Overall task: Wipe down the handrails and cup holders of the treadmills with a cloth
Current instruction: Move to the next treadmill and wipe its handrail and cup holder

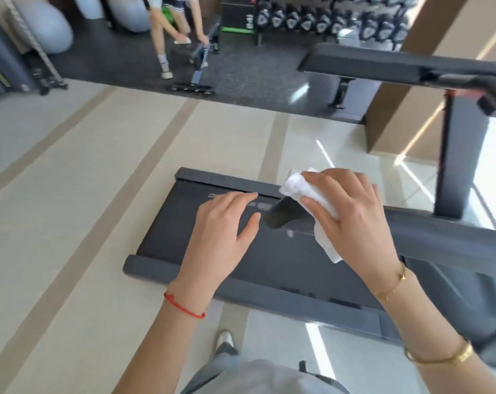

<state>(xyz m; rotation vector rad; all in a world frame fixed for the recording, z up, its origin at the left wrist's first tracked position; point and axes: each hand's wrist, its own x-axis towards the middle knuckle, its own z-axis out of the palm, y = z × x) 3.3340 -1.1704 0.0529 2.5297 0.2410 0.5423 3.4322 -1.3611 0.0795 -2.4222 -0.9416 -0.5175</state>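
Nearest the camera, the wearer's grey garment (pixel 265 376) and one shoe (pixel 224 338) show at the bottom edge, standing on pale striped flooring (pixel 70 223). Both forearms reach forward: the left wrist carries a red cord bracelet (pixel 184 306), the right arm a gold bracelet (pixel 391 285) near the wrist and a gold bangle (pixel 440 355) further up. The left hand (pixel 222 231) is spread, fingers straight and relaxed, holding nothing; it hangs above the treadmill belt (pixel 184 228), and contact with any surface cannot be confirmed. The right hand (pixel 352 214) is curled over a white cloth (pixel 298 187), pressing it down around the near handrail (pixel 440 237) just behind that rail's dark rounded tip (pixel 283 216); one end of the cloth projects beyond the fingertips and another hangs below the palm. The handrail runs from the tip away to the right edge. The treadmill deck (pixel 161 267) lies below both hands, its rear end toward the upper left. Further back, the far handrail (pixel 383 64) crosses the upper right, joined to a dark upright (pixel 454 155). Beyond, on dark flooring (pixel 255 86), a second person (pixel 167 29) bends over a piece of floor equipment (pixel 198 69). A dumbbell rack (pixel 326 21) and grey exercise balls (pixel 45 27) line the far wall, all blurred.
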